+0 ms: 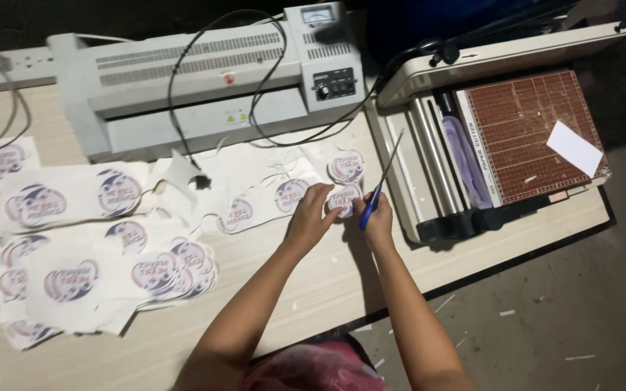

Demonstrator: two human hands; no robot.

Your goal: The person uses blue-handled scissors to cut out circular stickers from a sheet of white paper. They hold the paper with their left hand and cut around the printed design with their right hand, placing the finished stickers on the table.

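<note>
My left hand [311, 213] holds a round printed sticker cut-out [344, 198] by its left edge, just above the wooden table [342, 282]. My right hand [378, 221] grips blue-handled scissors [380, 187]; their blades point up and to the right, past the cut-out's right edge. Both hands meet near the table's middle. Another finished round cut-out [346, 166] lies just beyond them.
Printed sticker sheets [74, 239] and paper scraps cover the table's left half. A grey laminator [197, 80] with a black cable [262, 87] stands at the back. A paper cutter [516, 137] with a brown grid bed sits on the right, a white card [575, 148] on it.
</note>
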